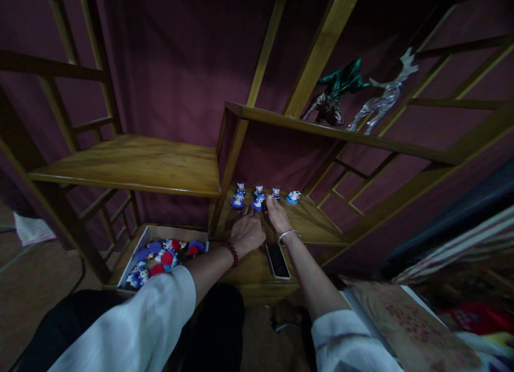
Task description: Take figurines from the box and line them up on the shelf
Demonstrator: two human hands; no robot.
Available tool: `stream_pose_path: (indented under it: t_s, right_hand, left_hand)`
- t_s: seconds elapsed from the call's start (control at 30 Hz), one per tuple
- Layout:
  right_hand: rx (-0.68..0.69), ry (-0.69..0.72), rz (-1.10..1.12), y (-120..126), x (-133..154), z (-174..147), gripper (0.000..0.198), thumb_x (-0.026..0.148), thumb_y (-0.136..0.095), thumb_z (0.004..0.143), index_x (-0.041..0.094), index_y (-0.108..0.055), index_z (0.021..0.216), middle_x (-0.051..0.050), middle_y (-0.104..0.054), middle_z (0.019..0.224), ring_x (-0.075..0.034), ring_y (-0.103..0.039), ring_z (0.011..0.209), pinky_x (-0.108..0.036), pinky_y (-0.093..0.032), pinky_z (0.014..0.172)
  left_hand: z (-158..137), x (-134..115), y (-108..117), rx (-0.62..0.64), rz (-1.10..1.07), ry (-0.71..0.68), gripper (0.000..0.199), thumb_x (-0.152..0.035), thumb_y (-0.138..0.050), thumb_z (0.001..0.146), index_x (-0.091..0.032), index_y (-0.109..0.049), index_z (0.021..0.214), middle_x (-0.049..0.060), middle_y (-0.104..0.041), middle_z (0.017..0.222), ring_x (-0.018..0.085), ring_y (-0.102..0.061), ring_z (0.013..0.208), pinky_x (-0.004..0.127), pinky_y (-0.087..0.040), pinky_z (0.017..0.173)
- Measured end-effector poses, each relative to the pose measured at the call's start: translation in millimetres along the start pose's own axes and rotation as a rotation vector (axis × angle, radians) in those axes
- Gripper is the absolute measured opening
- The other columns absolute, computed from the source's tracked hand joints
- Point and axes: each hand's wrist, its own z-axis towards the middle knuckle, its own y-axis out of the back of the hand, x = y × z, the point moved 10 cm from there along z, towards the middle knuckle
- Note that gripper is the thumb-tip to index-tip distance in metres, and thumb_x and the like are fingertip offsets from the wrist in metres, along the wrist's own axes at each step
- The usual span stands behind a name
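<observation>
Small figurines on round bases stand in two rows on the lower shelf. In the front row are a purple figurine (237,201) on the left and another purple-and-white figurine (258,202) by my hands. My right hand (278,215), wearing a silver bracelet, has its fingers closed at the right side of that second figurine. Reaching in from the front, my left hand (248,232), with a dark red bead bracelet, has its fingers stretched toward the same figurine's base; its fingertips are partly hidden. Behind are dark-suited figurines (259,191) and, at right, a blue-based figurine (293,197).
An open white box (146,237) of jumbled figurines sits at left. A phone (278,260) lies near the shelf's front edge. Above, a wooden shelf (349,139) bears a green figure (341,91) and a clear deer figure (383,99). Wooden posts frame the compartment.
</observation>
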Motion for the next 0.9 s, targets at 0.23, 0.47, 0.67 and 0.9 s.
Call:
stream_pose_path:
  t_s: [0.23, 0.47, 0.67, 0.9]
  right_hand:
    - [-0.002, 0.0, 0.017, -0.1, -1.5, 1.9, 0.062, 0.062, -0.027, 0.08, 0.022, -0.05, 0.121, -0.005, -0.055, 0.121, -0.022, -0.052, 0.108, -0.035, -0.038, 0.094]
    - [-0.022, -0.002, 0.009, 2.1, -1.7, 1.4, 0.062, 0.062, -0.026, 0.08, 0.022, -0.052, 0.119, -0.005, -0.058, 0.116, -0.022, -0.055, 0.103, -0.034, -0.039, 0.092]
    - [-0.038, -0.016, 0.02, 3.5, -5.7, 3.7, 0.063, 0.063, -0.028, 0.079, 0.021, -0.053, 0.119, -0.006, -0.059, 0.114, -0.023, -0.056, 0.1, -0.035, -0.04, 0.09]
    - [-0.033, -0.047, -0.005, 3.6, -7.0, 3.9, 0.063, 0.064, -0.028, 0.079, 0.021, -0.054, 0.118, -0.007, -0.059, 0.114, -0.023, -0.057, 0.099, -0.036, -0.04, 0.091]
  left_hand:
    - [0.9, -1.3, 0.4, -0.034, 0.03, -0.029, 0.037, -0.022, -0.041, 0.074, -0.004, -0.054, 0.104, 0.017, -0.053, 0.115, 0.025, -0.042, 0.113, 0.035, -0.031, 0.098]
    - [1.3, -0.7, 0.5, -0.06, 0.041, -0.036, 0.039, -0.022, -0.04, 0.075, -0.003, -0.054, 0.105, 0.017, -0.051, 0.117, 0.024, -0.041, 0.114, 0.033, -0.028, 0.101]
    - [0.3, -0.1, 0.2, -0.067, 0.015, -0.033, 0.039, -0.023, -0.039, 0.076, -0.004, -0.052, 0.107, 0.016, -0.051, 0.119, 0.023, -0.04, 0.115, 0.032, -0.03, 0.1]
    - [1.0, -0.8, -2.6, -0.044, 0.015, -0.031, 0.042, -0.022, -0.039, 0.075, -0.001, -0.051, 0.11, 0.017, -0.049, 0.123, 0.022, -0.039, 0.118, 0.032, -0.026, 0.104]
